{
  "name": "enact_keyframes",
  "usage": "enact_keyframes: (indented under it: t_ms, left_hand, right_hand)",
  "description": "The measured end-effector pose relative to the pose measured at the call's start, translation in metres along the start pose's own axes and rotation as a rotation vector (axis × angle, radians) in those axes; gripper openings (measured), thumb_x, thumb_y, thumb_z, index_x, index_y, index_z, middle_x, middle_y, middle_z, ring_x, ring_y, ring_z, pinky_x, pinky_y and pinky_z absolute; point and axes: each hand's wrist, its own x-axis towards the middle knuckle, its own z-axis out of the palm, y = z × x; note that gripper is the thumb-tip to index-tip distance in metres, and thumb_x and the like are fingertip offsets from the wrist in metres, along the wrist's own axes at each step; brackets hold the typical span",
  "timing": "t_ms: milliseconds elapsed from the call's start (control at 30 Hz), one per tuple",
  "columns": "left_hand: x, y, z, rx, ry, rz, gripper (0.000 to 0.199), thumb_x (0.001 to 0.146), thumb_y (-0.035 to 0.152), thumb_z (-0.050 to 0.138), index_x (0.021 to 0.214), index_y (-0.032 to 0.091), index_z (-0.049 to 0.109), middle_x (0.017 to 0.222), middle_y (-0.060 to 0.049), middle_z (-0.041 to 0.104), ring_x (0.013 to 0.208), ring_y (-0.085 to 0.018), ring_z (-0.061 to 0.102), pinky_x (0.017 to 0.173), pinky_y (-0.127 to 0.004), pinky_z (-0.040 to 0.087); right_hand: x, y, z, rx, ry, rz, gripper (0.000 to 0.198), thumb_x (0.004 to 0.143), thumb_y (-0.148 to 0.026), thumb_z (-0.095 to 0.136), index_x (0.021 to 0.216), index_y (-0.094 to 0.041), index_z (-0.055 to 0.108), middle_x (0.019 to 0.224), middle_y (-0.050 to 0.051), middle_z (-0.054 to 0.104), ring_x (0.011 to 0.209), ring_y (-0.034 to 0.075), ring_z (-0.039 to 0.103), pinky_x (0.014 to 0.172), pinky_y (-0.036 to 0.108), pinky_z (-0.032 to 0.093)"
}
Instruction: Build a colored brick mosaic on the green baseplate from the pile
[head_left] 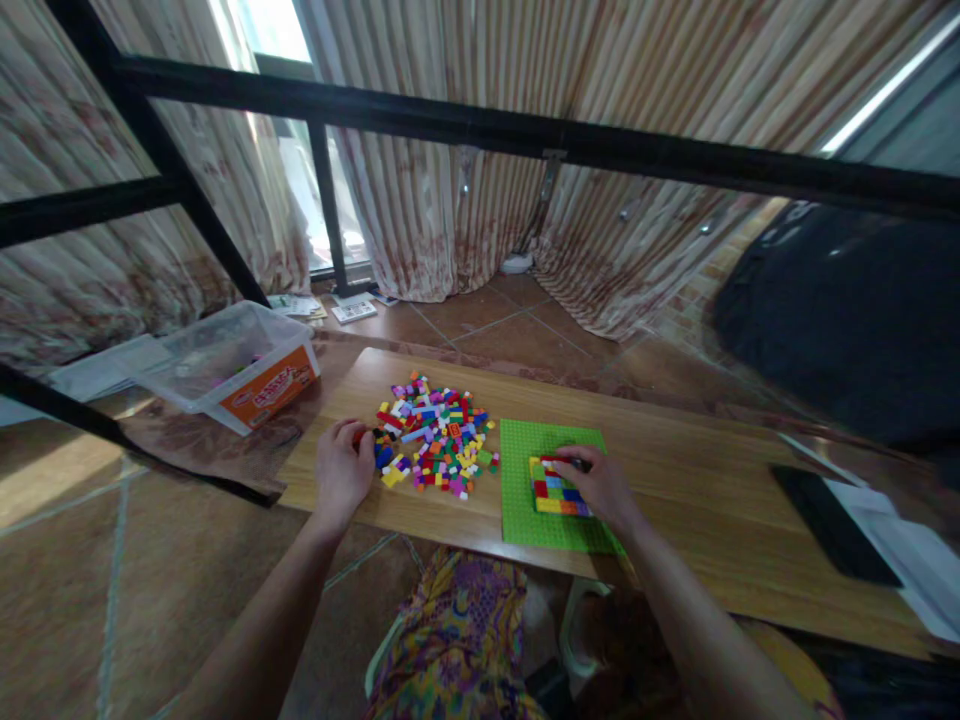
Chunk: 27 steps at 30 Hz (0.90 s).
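Observation:
On the wooden table lies a loose pile of small multicoloured toy bricks [439, 435]. At the pile's left edge my left hand [343, 468] is closed, with a reddish toy brick [358, 438] showing at its fingertips. To the right of the pile is a green studded baseplate [517, 500]. A low block of joined bricks [553, 490], in rows of yellow, red, blue, white and orange, sits on it. My right hand [600, 485] is over this block's upper right side, thumb and fingers pinched together. Those fingers hide whatever they hold or press.
A clear plastic box [255, 350] with an orange label stands beyond the table's left end. A black tablet-like slab [832, 525] and white papers [892, 540] lie at the table's right end. Black metal bars [480, 125] cross in front of the curtains [480, 220].

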Motion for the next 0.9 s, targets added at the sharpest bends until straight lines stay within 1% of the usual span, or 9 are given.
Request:
enact_keyframes:
  t_ms: [100,200,267,333,367,467,567,767,900]
  left_hand:
    - [0.0,0.0,0.0,-0.005,-0.002,0.005,0.029,0.086,0.033,0.043,0.09,0.016,0.066,0.108,-0.014,0.066,0.109,-0.027,0.057,0.1,-0.042,0.045]
    - [-0.001,0.0,0.0,0.002,0.005,0.012,0.03,0.087,0.033,0.042,0.089,0.016,0.066,0.108,-0.014,0.066,0.108,-0.028,0.058,0.099,-0.042,0.045]
    - [-0.001,0.0,0.0,0.007,0.008,0.009,0.03,0.086,0.033,0.042,0.089,0.016,0.066,0.107,-0.014,0.067,0.107,-0.028,0.058,0.099,-0.042,0.046]
    - [-0.001,0.0,0.001,0.006,0.008,-0.001,0.029,0.086,0.033,0.043,0.089,0.016,0.066,0.106,-0.014,0.067,0.107,-0.028,0.058,0.098,-0.043,0.046]
    - [-0.001,0.0,0.001,0.003,0.007,-0.004,0.029,0.086,0.033,0.043,0.088,0.016,0.066,0.106,-0.014,0.067,0.107,-0.028,0.058,0.098,-0.043,0.046]
    - [0.0,0.0,0.001,-0.008,0.005,-0.002,0.029,0.085,0.033,0.044,0.088,0.015,0.066,0.107,-0.014,0.066,0.107,-0.028,0.058,0.1,-0.042,0.045]
    - [0.0,-0.001,0.001,-0.008,0.006,-0.003,0.029,0.085,0.033,0.044,0.089,0.015,0.066,0.108,-0.014,0.066,0.108,-0.028,0.058,0.1,-0.043,0.045]
    - [0.0,-0.002,0.001,-0.009,0.006,0.001,0.029,0.085,0.035,0.044,0.088,0.017,0.066,0.109,-0.014,0.066,0.11,-0.028,0.058,0.101,-0.043,0.045]
    - [0.001,-0.003,0.001,-0.012,-0.001,-0.006,0.03,0.085,0.036,0.044,0.09,0.016,0.067,0.111,-0.014,0.066,0.109,-0.028,0.058,0.101,-0.044,0.045]
  right_hand:
    - [-0.006,-0.009,0.002,-0.099,0.08,-0.047,0.03,0.076,-0.043,0.061,0.09,-0.019,0.073,0.096,0.009,0.07,0.09,0.023,0.063,0.085,0.04,0.048]
    - [-0.025,-0.036,0.014,-0.201,0.196,-0.182,0.027,0.084,-0.037,0.055,0.092,-0.019,0.072,0.103,0.011,0.068,0.101,0.024,0.059,0.093,0.043,0.044]
    - [-0.043,-0.06,0.029,-0.197,0.139,-0.289,0.023,0.087,-0.033,0.053,0.093,-0.021,0.071,0.102,0.008,0.068,0.1,0.023,0.058,0.093,0.041,0.043]
    - [-0.062,-0.082,0.047,-0.167,-0.016,-0.391,0.019,0.089,-0.029,0.052,0.093,-0.024,0.07,0.1,0.005,0.067,0.096,0.02,0.058,0.09,0.038,0.043]
    - [-0.069,-0.091,0.056,-0.161,-0.065,-0.402,0.018,0.089,-0.028,0.052,0.092,-0.025,0.07,0.097,0.004,0.067,0.095,0.02,0.058,0.088,0.037,0.043]
    - [-0.082,-0.105,0.077,-0.189,-0.105,-0.341,0.014,0.088,-0.023,0.054,0.088,-0.022,0.068,0.091,0.004,0.066,0.092,0.02,0.057,0.086,0.035,0.042]
    - [-0.082,-0.106,0.088,-0.227,-0.094,-0.28,0.012,0.087,-0.021,0.055,0.089,-0.02,0.067,0.091,0.006,0.065,0.092,0.02,0.057,0.086,0.034,0.042]
    - [-0.076,-0.105,0.092,-0.258,-0.101,-0.253,0.011,0.088,-0.02,0.054,0.084,-0.02,0.065,0.089,0.006,0.065,0.088,0.02,0.058,0.082,0.033,0.041]
    - [-0.078,-0.105,0.084,-0.098,-0.105,-0.225,0.015,0.09,-0.023,0.051,0.085,-0.02,0.064,0.089,0.004,0.067,0.087,0.018,0.06,0.081,0.031,0.042]
